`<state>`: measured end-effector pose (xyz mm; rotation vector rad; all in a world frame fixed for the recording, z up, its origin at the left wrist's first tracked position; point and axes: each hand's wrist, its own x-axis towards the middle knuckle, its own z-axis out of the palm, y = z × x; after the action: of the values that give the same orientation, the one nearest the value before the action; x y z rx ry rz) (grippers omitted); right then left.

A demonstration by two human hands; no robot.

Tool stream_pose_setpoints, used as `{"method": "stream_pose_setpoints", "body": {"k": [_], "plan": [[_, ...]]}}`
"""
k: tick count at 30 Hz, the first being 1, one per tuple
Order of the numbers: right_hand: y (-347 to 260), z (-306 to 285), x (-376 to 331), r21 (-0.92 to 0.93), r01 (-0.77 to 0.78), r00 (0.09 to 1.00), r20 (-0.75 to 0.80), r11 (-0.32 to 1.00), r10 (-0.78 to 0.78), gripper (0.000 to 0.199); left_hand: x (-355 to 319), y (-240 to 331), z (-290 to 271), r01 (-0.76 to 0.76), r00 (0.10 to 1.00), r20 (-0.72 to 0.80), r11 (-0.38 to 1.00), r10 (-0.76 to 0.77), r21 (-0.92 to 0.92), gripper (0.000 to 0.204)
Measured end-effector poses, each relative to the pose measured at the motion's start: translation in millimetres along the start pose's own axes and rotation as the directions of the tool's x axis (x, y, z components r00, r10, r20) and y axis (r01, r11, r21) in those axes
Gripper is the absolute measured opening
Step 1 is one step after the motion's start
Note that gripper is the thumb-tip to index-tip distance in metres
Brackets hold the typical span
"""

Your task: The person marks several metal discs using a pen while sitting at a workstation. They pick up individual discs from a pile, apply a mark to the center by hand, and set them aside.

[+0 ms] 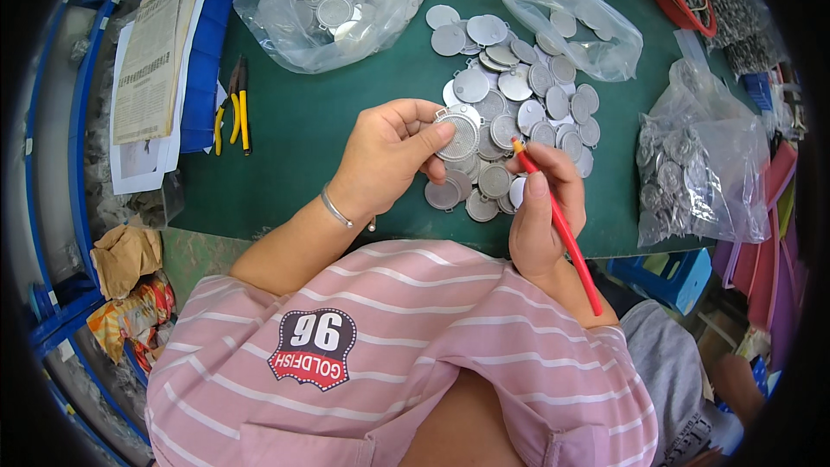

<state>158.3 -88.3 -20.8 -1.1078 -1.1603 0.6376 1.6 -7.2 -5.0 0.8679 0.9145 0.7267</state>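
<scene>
One round silvery mesh disc (457,135) with small rim tabs is being pinched upright in the left hand (386,156) over the counter's (294,121) near edge; the right hand (538,207) is gripping a red pencil (560,225) beside it, above a disc pile (519,112).

Bags, papers and wrappers around the green mat

Three clear plastic bags of metal discs: large one (341,0) top centre, smaller (575,17) top right, crumpled one (705,164) at right edge. Printed paper sheets (156,52) stacked far left. Orange snack wrappers (130,316) on floor, lower left.
</scene>
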Motion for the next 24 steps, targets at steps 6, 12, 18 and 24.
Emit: {"method": "stream_pose_setpoints", "body": {"k": [6, 12, 18, 24], "plan": [[2.9, -4.2, 2.1, -0.046, 0.177, 0.978, 0.122, 0.983, -0.170, 0.004, -0.9, 0.0, 0.0, 0.015, 1.000, 0.005, 0.999, -0.015, -0.034, 0.021], [2.6, -2.0, 5.0, -0.101, 0.220, 0.965, 0.168, 0.970, -0.202, 0.008, -2.7, 0.1, 1.0, -0.003, 1.000, 0.004, 1.000, 0.003, 0.018, 0.020], [3.9, -0.3, 6.1, -0.113, 0.222, 0.962, 0.187, 0.969, -0.199, 0.008, -4.7, -0.3, 2.0, -0.059, 0.998, 0.031, 0.995, 0.057, 0.086, 0.019], [3.2, -1.9, 7.0, -0.130, 0.226, 0.957, 0.215, 0.965, -0.195, 0.007, -8.0, -1.8, 3.3, -0.020, 1.000, 0.006, 1.000, 0.020, 0.016, 0.019]]}}
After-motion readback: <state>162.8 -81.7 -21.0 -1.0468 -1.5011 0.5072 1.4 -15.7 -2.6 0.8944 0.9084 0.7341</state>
